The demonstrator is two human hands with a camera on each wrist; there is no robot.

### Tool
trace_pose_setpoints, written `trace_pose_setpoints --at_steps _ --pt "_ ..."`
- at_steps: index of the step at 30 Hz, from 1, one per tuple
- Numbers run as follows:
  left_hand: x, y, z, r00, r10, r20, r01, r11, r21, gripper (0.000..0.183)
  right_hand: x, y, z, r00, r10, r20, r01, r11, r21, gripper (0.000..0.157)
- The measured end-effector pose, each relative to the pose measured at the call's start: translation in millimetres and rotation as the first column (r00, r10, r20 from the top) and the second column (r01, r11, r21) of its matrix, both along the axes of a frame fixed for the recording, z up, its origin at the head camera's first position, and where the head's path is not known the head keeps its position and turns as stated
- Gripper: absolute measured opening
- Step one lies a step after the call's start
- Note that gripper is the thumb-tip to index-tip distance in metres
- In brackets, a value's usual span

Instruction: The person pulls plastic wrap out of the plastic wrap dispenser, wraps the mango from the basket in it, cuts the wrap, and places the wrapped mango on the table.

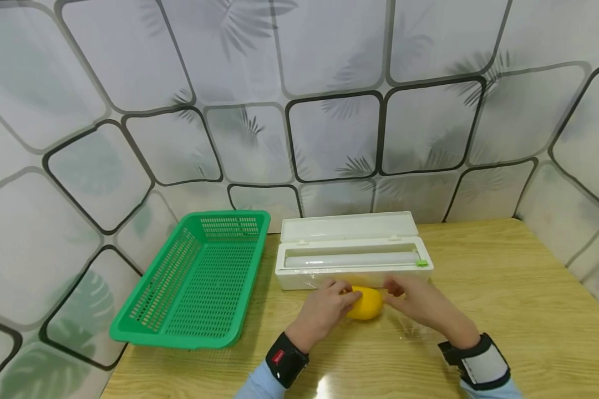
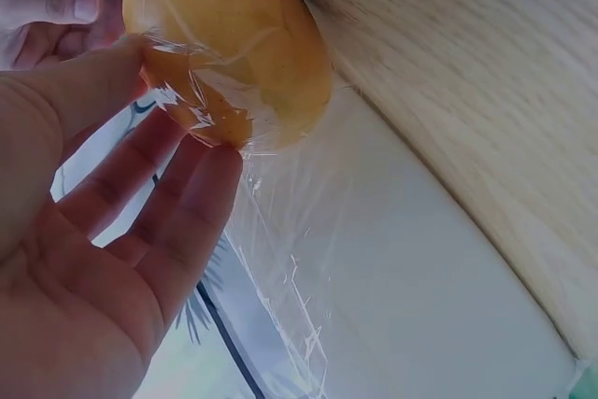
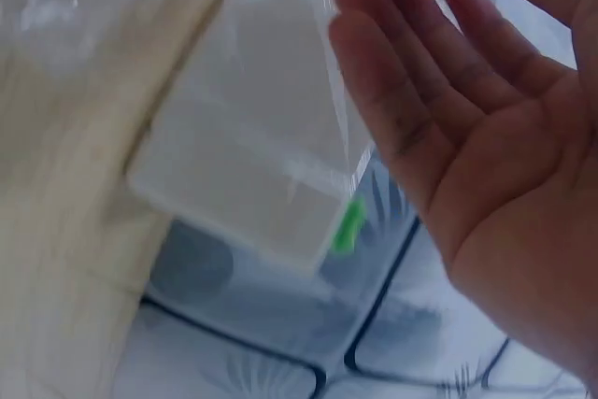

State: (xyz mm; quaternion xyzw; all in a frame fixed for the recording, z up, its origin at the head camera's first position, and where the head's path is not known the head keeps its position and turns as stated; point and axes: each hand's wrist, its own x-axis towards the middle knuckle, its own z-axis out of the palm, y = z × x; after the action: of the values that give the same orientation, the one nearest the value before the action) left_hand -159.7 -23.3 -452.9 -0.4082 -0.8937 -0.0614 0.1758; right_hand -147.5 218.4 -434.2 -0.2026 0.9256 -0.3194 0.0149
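Note:
A smooth, oval yellow fruit (image 1: 365, 303), its exact kind unclear, lies on the table in front of the white cling film dispenser (image 1: 329, 280). Clear cling film (image 2: 280, 184) covers part of it and stretches to the dispenser's front. My left hand (image 1: 326, 307) holds the fruit from the left, with thumb and fingertips against the wrapped side in the left wrist view. Close by on the right is my right hand (image 1: 419, 305). Its fingers are loosely extended in the right wrist view, with nothing gripped there.
A green plastic basket (image 1: 244, 310) stands on the left of the wooden table (image 1: 519, 310). The dispenser's lid (image 1: 349, 226) is raised, showing the film roll (image 1: 349, 260) and a green slider (image 1: 421, 263). Loose film (image 1: 413, 331) lies below the right hand. A patterned cloth (image 1: 334, 138) hangs behind.

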Motion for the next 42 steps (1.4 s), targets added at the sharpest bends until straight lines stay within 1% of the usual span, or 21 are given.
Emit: trace_pose_setpoints --at_steps 3,6,10,12,14,16,17,20,22,26,29,32,38,42 --pt "0.4 1 1.1 1.0 0.007 -0.028 -0.009 0.999 -0.045 0.025 0.8 22 5.4 0.998 -0.054 0.033 0.051 0.996 0.075 0.012" --pt "0.8 1 2.6 0.999 0.002 -0.041 -0.005 0.998 -0.066 0.025 1.6 43 5.2 0.99 -0.103 0.098 0.088 0.985 0.15 0.018" --pt "1.3 1 3.4 0.999 -0.002 -0.036 -0.001 0.997 -0.082 0.025 1.6 63 -1.0 0.959 -0.175 0.222 0.126 0.967 0.221 0.027" --pt "1.7 1 3.0 1.0 -0.003 -0.029 0.0 0.996 -0.086 0.025 0.6 68 -5.1 0.943 -0.205 0.263 0.142 0.96 0.241 0.031" --pt "1.9 1 2.5 1.0 -0.002 -0.026 0.0 0.996 -0.087 0.025 -1.7 69 -8.7 0.933 -0.22 0.285 0.149 0.956 0.251 0.035" --pt "1.9 1 2.2 1.0 -0.002 -0.025 -0.001 0.996 -0.085 0.025 -4.4 68 -12.3 0.931 -0.205 0.301 0.137 0.963 0.23 0.043" --pt "1.9 1 1.9 1.0 -0.001 -0.026 -0.001 0.996 -0.085 0.025 -5.5 67 -14.2 0.935 -0.188 0.302 0.128 0.97 0.207 0.046" --pt "1.8 1 1.4 1.0 -0.001 -0.03 -0.001 0.997 -0.081 0.025 -7.6 64 -19.4 0.939 -0.155 0.307 0.118 0.984 0.135 0.046" --pt "1.6 1 0.9 0.999 -0.001 -0.036 -0.002 0.997 -0.08 0.025 -7.8 62 -23.3 0.944 -0.141 0.3 0.12 0.989 0.089 0.039" --pt "1.4 1 0.7 0.999 -0.002 -0.049 -0.002 0.997 -0.077 0.025 -6.8 61 -30.5 0.955 -0.122 0.271 0.119 0.993 0.026 0.019" --pt "1.4 2 0.3 0.998 -0.007 -0.055 0.003 0.998 -0.07 0.024 -5.9 63 -33.4 0.957 -0.091 0.276 0.103 0.994 -0.031 0.013" --pt "1.3 2 -0.3 0.998 -0.009 -0.054 0.005 0.998 -0.068 0.024 -6.1 65 -33.7 0.943 -0.057 0.327 0.088 0.993 -0.082 0.012" --pt "1.2 2 -1.3 0.999 -0.006 -0.032 0.004 0.998 -0.065 0.025 -6.9 68 -30.9 0.907 0.011 0.422 0.052 0.989 -0.138 0.017" --pt "1.1 2 -1.9 1.0 -0.006 -0.026 0.004 0.998 -0.061 0.025 -7.4 69 -30.2 0.896 0.076 0.437 -0.001 0.986 -0.168 0.02"
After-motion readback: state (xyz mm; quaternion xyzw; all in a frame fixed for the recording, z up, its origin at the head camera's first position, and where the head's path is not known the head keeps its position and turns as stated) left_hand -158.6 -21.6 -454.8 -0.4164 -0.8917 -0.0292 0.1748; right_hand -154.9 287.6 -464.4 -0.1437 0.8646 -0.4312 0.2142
